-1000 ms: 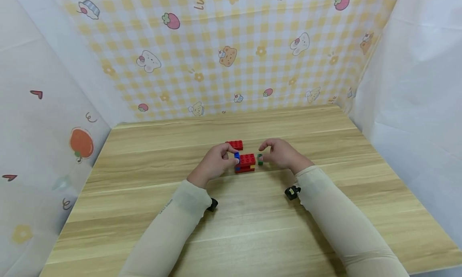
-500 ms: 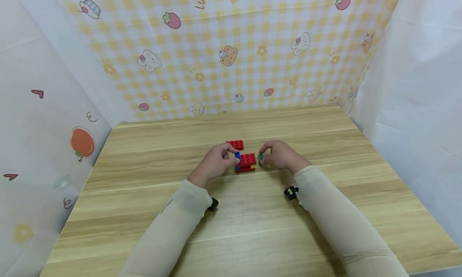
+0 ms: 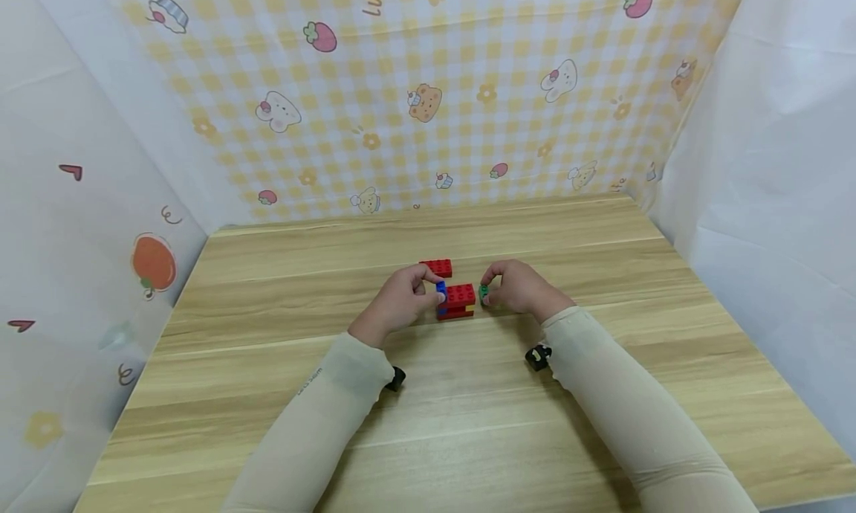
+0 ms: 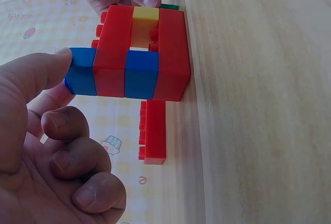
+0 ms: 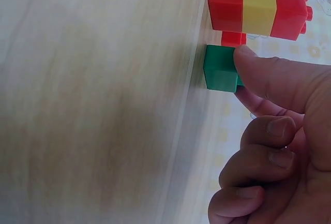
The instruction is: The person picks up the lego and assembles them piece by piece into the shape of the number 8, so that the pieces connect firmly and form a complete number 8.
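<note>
Seen from above, two bare hands work over a wood-grain bench [image 3: 468, 431], with a yellow-checked cloth [image 3: 461, 67] hanging beyond it at 12 o'clock. Between the hands stands a small stack of toy bricks: a lower red brick [image 4: 173, 61], an upper red brick [image 4: 114, 50], and between their ends a lower blue block [image 4: 141, 76] and a yellow block [image 4: 145, 27], leaving a gap in the middle. A top blue block [image 4: 83, 72] sits on the stack's 9 o'clock end.

The left hand [image 3: 396, 302], at 9 o'clock, pinches that top blue block with thumb and index finger, its other fingers curled in. The right hand [image 3: 523, 288], at 3 o'clock, pinches a green block [image 5: 221, 69] between thumb and index finger, just beside the stack but apart from it; whether it touches the bench is hard to tell. A loose red brick [image 3: 438, 268] lies near the stack, towards 11 o'clock.

As a judgement, pressing the top blue block off-centre could tip the stack, since only its two ends support the upper red brick. A hasty sideways push of the green block could knock the yellow end, and the pinch, on so small a block, might slip.
</note>
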The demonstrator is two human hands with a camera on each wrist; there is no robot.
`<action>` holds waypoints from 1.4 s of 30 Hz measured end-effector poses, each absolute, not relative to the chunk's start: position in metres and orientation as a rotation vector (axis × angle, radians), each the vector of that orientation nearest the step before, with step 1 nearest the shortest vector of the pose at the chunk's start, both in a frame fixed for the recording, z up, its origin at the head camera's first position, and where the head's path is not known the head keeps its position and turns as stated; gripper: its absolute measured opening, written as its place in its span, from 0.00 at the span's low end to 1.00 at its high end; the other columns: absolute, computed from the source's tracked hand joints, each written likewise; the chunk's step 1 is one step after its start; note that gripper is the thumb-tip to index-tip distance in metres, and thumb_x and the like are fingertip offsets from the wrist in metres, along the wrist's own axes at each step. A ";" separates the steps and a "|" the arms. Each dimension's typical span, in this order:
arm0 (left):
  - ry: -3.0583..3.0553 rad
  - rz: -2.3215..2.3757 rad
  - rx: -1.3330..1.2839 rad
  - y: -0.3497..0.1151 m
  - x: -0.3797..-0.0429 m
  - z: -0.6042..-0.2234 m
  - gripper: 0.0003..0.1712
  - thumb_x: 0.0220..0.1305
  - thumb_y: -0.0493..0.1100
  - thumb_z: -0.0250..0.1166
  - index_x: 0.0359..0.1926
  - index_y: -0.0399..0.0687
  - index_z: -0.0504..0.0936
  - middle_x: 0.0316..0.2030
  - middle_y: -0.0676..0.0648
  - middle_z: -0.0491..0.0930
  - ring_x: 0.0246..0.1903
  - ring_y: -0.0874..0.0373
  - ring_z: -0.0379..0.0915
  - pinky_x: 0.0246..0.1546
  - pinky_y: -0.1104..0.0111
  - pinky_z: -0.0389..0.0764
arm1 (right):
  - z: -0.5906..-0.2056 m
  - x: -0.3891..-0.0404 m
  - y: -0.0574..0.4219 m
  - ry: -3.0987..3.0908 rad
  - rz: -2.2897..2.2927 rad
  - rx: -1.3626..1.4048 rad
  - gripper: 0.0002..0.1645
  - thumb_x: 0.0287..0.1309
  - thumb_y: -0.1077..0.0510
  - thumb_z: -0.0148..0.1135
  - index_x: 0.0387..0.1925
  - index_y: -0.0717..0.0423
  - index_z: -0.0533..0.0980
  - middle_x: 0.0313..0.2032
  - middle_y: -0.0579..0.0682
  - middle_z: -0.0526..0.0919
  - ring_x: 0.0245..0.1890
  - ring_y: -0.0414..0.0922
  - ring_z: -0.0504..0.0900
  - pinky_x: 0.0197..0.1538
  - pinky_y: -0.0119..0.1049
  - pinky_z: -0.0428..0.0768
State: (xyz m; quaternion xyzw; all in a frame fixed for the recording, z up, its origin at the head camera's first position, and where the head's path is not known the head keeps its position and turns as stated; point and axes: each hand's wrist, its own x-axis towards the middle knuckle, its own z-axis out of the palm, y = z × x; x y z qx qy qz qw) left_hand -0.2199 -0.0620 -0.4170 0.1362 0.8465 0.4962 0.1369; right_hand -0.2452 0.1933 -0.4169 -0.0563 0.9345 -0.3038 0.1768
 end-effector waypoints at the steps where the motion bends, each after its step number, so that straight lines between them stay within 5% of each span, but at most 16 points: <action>1: 2.449 1.436 0.394 -0.062 -0.220 -0.417 0.11 0.73 0.43 0.69 0.54 0.51 0.84 0.22 0.50 0.68 0.19 0.56 0.61 0.24 0.65 0.66 | -0.417 -0.245 0.193 2.647 -0.859 -0.160 0.14 0.62 0.60 0.75 0.48 0.53 0.83 0.52 0.56 0.84 0.47 0.52 0.76 0.55 0.48 0.74; 11: 2.459 1.427 0.404 -0.062 -0.220 -0.417 0.13 0.72 0.43 0.69 0.55 0.51 0.84 0.22 0.51 0.68 0.19 0.56 0.61 0.23 0.66 0.65 | -0.413 -0.243 0.194 2.667 -0.844 -0.190 0.13 0.63 0.59 0.75 0.48 0.53 0.82 0.40 0.52 0.86 0.36 0.48 0.74 0.46 0.42 0.72; 18: 2.463 1.417 0.404 -0.062 -0.219 -0.415 0.13 0.73 0.43 0.69 0.55 0.50 0.83 0.22 0.51 0.68 0.19 0.56 0.61 0.24 0.66 0.66 | -0.406 -0.240 0.194 2.663 -0.872 -0.198 0.13 0.64 0.58 0.73 0.49 0.53 0.83 0.25 0.47 0.76 0.26 0.45 0.68 0.37 0.39 0.71; 42: 2.457 1.420 0.399 -0.062 -0.219 -0.414 0.12 0.72 0.43 0.69 0.55 0.50 0.83 0.22 0.50 0.68 0.19 0.56 0.60 0.23 0.66 0.65 | -0.388 -0.235 0.199 2.658 -0.976 -0.225 0.15 0.64 0.58 0.74 0.51 0.54 0.82 0.28 0.50 0.71 0.26 0.46 0.69 0.30 0.38 0.69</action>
